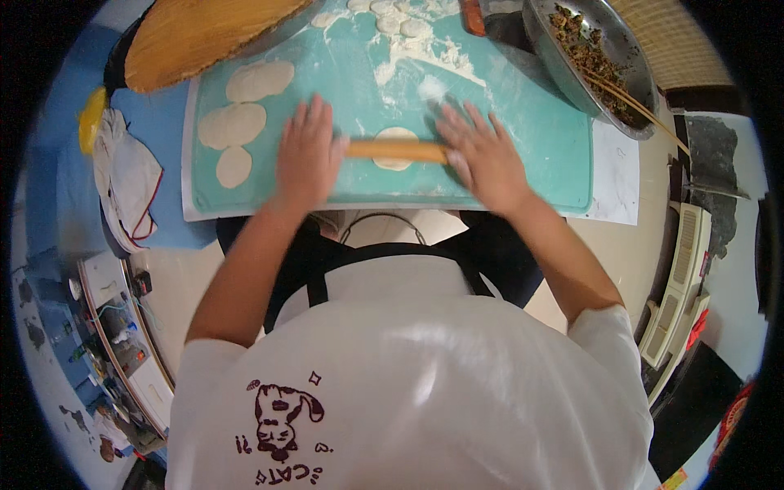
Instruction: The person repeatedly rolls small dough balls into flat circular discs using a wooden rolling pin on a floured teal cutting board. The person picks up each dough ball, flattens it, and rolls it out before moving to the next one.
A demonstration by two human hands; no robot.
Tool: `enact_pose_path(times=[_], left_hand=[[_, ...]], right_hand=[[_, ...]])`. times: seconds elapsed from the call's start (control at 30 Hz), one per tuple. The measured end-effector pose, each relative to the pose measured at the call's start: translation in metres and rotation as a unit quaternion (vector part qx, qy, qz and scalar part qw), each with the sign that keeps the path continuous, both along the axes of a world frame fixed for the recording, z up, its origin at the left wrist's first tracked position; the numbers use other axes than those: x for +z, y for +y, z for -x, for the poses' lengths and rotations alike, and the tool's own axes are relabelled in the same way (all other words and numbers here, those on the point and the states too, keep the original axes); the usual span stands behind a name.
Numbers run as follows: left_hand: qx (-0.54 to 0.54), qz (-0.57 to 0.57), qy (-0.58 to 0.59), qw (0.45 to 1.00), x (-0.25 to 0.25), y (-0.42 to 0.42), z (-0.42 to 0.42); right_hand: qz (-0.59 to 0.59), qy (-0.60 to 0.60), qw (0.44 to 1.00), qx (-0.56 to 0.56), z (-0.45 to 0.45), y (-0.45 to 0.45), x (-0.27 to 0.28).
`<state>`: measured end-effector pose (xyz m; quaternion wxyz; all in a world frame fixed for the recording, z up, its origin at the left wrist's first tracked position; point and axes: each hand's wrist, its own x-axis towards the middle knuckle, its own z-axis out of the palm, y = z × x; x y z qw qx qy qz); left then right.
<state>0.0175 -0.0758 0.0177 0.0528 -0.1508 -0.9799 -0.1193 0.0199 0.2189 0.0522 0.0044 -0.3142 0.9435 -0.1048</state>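
Observation:
A wooden rolling pin (398, 150) lies level across a round dough wrapper (395, 132), hiding the wrapper's middle. My left hand (308, 153) bears on the pin's left end, fingers stretched forward. On the right end rests my right hand (484, 150), its fingers spread and slightly blurred. Both palms cover the tips of the pin. Under all this is a flour-dusted teal mat (343, 184). Flattened wrappers, some overlapping, lie left of my left hand: an upper group (260, 81), a middle group (233, 125) and a single one (234, 166).
Small dough discs (389, 24) sit in loose flour (422, 52) at the far side, near a brown handle (473, 17). A metal bowl (551, 67) holds chopped filling (591, 58) and chopsticks (637, 110). A round wooden board (202, 40) stands upper left, above a white cloth (125, 177).

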Motion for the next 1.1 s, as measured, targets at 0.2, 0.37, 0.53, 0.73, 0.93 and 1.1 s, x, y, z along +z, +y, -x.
enact_pose_path(times=[0.2, 0.37, 0.53, 0.73, 0.93, 1.1], left_hand=[[0.027, 0.044, -0.012, 0.999, 0.017, 0.015, 0.024], [0.017, 0.019, -0.033, 0.999, 0.008, 0.005, -0.024], [0.075, 0.026, 0.014, 0.997, -0.012, -0.003, 0.04], [0.011, 0.024, -0.04, 0.999, 0.007, 0.002, -0.026], [0.092, 0.011, 0.017, 0.996, -0.007, -0.003, 0.048], [0.021, 0.027, -0.034, 0.999, 0.022, 0.007, -0.012]], right_hand=[[0.023, 0.033, 0.998, -0.052, 0.02, 0.015, -0.024], [-0.018, 0.018, 1.0, -0.009, -0.027, 0.004, 0.001], [0.001, 0.044, 0.998, -0.048, 0.023, -0.002, -0.009], [-0.047, -0.025, 0.998, -0.025, -0.043, 0.011, -0.003], [-0.024, 0.06, 0.997, -0.049, 0.033, -0.003, -0.011], [-0.029, -0.036, 0.998, -0.03, -0.018, 0.012, -0.006]])
